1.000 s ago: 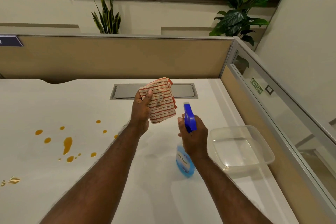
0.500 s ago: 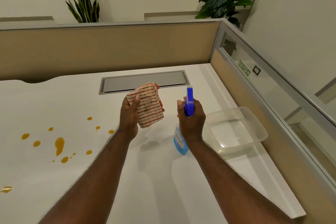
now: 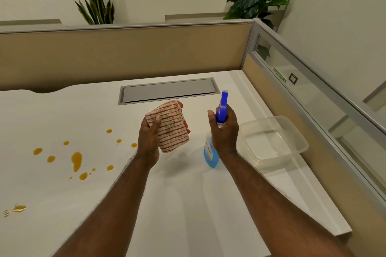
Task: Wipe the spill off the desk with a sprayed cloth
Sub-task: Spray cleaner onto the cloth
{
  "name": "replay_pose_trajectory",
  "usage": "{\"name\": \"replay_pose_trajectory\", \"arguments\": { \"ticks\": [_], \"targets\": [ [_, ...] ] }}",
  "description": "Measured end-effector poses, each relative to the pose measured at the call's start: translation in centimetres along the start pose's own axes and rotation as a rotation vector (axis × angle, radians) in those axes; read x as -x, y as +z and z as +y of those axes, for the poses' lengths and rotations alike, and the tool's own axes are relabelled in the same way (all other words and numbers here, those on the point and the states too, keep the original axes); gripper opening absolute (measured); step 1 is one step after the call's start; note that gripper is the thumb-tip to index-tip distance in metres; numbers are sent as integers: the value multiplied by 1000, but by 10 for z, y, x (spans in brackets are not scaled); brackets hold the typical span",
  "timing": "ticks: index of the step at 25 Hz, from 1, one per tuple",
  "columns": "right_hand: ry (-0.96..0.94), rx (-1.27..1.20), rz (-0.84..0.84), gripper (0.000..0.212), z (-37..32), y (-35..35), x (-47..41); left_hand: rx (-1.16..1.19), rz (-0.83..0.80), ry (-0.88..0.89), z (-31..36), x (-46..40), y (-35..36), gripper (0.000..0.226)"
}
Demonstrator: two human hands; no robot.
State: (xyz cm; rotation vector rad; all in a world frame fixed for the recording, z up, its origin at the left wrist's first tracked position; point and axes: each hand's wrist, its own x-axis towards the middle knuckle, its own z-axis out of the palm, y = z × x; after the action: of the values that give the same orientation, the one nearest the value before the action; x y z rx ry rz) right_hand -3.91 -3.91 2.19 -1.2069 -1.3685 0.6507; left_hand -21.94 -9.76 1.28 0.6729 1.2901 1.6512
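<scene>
My left hand point(image 3: 149, 142) holds a folded orange-and-white striped cloth point(image 3: 170, 126) up above the white desk point(image 3: 188, 204), thumb pressed on its face. Beside it, my right hand point(image 3: 225, 131) grips a spray bottle point(image 3: 211, 152) with a blue trigger head and pale blue liquid; the nozzle points up and away, to the right of the cloth. An orange spill point(image 3: 76, 159) of several drops and one larger puddle lies on the desk to the left of my left arm. A smaller smear point(image 3: 15, 209) sits near the left edge.
A clear plastic container point(image 3: 292, 131) stands right of the bottle, near the desk's right edge. A grey cable flap point(image 3: 169, 91) is set into the desk at the back. Beige partitions point(image 3: 125, 54) close the back and right sides; plants rise behind.
Both hands have dropped lower toward the desk and drawn slightly apart. The cloth and bottle stay in the same grips. My view has tilted down and shifted.
</scene>
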Motion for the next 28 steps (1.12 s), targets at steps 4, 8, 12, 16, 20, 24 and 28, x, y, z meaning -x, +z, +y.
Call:
{"name": "replay_pose_trajectory", "arguments": {
  "ticks": [4,8,12,16,20,24,28],
  "targets": [
    [-8,138,87,71,-3,-23,22,28,11,10,9,28,-6,36],
    [-122,122,213,37,-10,-42,85,46,-32,12,17,67,-15,35],
    [314,-256,-356,43,-28,-40,129,59,-63,-161,14,116,-23,29],
    [779,-675,-694,56,-33,-47,152,15,-74,-280,-1,161,-34,33],
    [766,-656,-721,60,-39,-44,178,27,-53,-296,-9,179,-47,35],
    [707,-516,-669,49,-51,-23,196,47,-61,-328,-16,177,-63,36],
    [616,-298,-462,35,-58,11,206,25,-67,-356,-17,162,-93,38]
  ]
}}
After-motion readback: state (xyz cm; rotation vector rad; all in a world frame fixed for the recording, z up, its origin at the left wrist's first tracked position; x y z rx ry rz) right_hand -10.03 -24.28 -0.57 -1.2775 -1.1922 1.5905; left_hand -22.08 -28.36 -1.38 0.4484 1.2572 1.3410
